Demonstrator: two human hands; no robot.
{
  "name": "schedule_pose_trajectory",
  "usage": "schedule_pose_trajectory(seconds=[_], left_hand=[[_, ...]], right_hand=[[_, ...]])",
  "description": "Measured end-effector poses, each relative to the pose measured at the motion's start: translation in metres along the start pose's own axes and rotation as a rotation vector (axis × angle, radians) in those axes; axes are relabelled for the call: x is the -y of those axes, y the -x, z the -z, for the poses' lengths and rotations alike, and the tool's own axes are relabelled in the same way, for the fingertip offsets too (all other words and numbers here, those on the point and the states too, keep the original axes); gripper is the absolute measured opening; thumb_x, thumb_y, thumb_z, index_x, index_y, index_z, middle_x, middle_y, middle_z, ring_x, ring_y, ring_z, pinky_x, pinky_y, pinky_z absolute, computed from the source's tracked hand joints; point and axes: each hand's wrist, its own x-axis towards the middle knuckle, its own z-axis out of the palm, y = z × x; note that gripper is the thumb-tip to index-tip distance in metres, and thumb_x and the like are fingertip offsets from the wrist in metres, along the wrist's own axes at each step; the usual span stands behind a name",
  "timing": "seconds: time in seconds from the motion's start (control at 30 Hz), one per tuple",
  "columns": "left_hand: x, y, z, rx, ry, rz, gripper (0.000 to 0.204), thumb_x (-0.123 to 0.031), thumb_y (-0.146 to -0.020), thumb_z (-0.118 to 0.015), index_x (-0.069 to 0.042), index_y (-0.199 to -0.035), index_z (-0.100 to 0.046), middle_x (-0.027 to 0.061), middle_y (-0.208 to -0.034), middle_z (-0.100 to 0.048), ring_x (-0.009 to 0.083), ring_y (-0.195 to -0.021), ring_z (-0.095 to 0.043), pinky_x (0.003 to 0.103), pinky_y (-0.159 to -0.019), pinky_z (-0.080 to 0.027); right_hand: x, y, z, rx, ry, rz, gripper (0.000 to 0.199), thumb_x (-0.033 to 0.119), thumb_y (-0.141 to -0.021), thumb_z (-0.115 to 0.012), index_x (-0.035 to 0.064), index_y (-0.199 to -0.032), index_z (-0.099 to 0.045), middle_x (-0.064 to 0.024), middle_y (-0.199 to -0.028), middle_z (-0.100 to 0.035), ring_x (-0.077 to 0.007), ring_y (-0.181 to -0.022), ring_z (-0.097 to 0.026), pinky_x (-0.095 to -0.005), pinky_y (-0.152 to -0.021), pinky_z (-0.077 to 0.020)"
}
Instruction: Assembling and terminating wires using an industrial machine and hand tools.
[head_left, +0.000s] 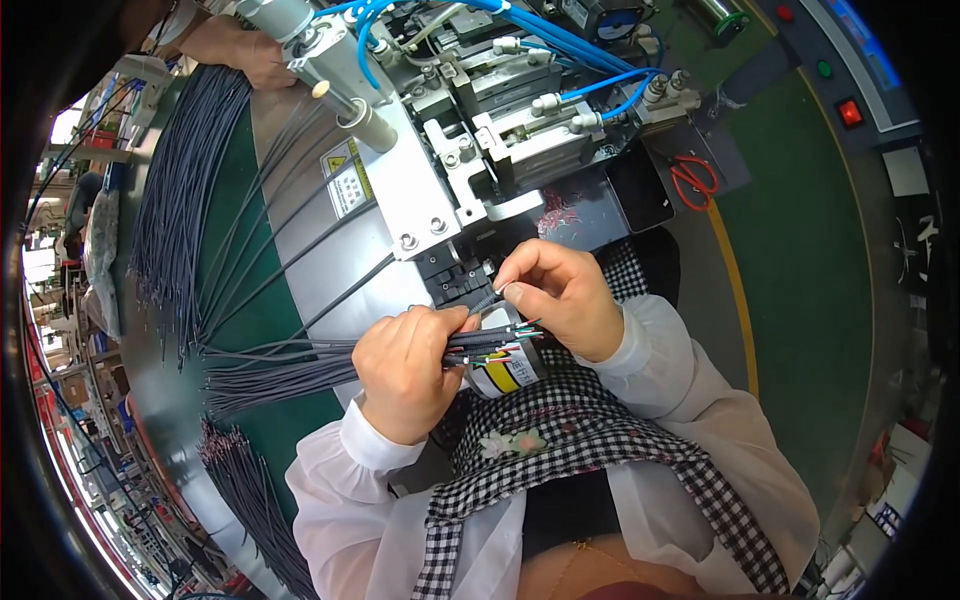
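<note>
Cables (285, 380): matt, smooth plastic
Machine (420, 190): smooth metal
Hoses (548, 30): glossy plastic
Apron (580, 425): matt cloth
Sleeves (705, 400): thin, sheer cloth

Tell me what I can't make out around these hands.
In the head view:
Gray cable bundle: the gripped stretch is hidden by the left hand.
Single gray cable: its pinched end is partly covered by the right hand.
Colored wire ends: too small and crowded to count.
Co-worker's hand: most of the person is cut off by the upper edge.
</note>
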Motion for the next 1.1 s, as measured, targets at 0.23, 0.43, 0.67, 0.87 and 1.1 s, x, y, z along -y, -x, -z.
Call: schedule_pose_trajectory(seconds=[0.23,0.43,0.67,0.87,1.1], left_hand=[[-0.003,-0.002,0.006,0.019,0.074,0.006,0.023,0.003,-0.068,-0.072,-0.003,-0.087,-0.06,0.0103,-0.069,-0.057,0.0284,-0.059,-0.055,0.036,-0.054,-0.041],[0.0,0.0,0.003,-0.014,0.109,-0.067,0.028,0.005,-0.066,-0.071,-0.003,-0.089,-0.059,0.0103,-0.072,-0.058,0.0284,-0.063,-0.058,0.036,-0.057,-0.043],[-0.001,0.002,0.006,-0.018,0.103,-0.152,0.032,0.001,-0.062,-0.075,-0.004,-0.09,-0.06,0.0085,-0.072,-0.058,0.0261,-0.061,-0.058,0.034,-0.055,-0.043],[0.008,-0.005,0.006,0.024,-0.054,-0.193,0.031,0.0,-0.061,-0.074,-0.004,-0.089,-0.06,0.0077,-0.07,-0.055,0.0246,-0.059,-0.056,0.033,-0.052,-0.042],[0.018,-0.013,-0.003,0.061,-0.145,-0.205,0.017,-0.007,-0.073,-0.065,-0.007,-0.089,-0.061,0.0021,-0.065,-0.042,0.016,-0.057,-0.05,0.029,-0.05,-0.038]], right_hand=[[0.002,0.0,-0.001,0.018,-0.178,-0.033,0.008,0.0,-0.087,-0.059,0.0009,-0.096,-0.06,-0.0001,-0.09,-0.061,-0.004,-0.079,-0.056,-0.0196,-0.071,-0.0467],[0.01,-0.002,0.015,0.17,-0.156,-0.056,0.008,0.001,-0.088,-0.058,0.0009,-0.096,-0.06,-0.0005,-0.09,-0.061,-0.0053,-0.082,-0.057,-0.0206,-0.074,-0.0468],[0.033,-0.011,0.022,0.331,-0.018,-0.19,0.005,0.003,-0.087,-0.058,0.0004,-0.089,-0.062,-0.0021,-0.084,-0.06,-0.0079,-0.077,-0.055,-0.0233,-0.072,-0.0456],[0.019,-0.01,0.022,0.106,0.08,-0.117,0.004,0.002,-0.085,-0.062,0.0003,-0.089,-0.063,0.0007,-0.08,-0.059,-0.0038,-0.07,-0.051,-0.0198,-0.064,-0.0422],[0.009,-0.012,0.007,-0.094,0.422,0.023,0.004,0.002,-0.083,-0.065,0.0014,-0.086,-0.062,0.005,-0.076,-0.055,0.0003,-0.065,-0.044,-0.0159,-0.056,-0.0347]])
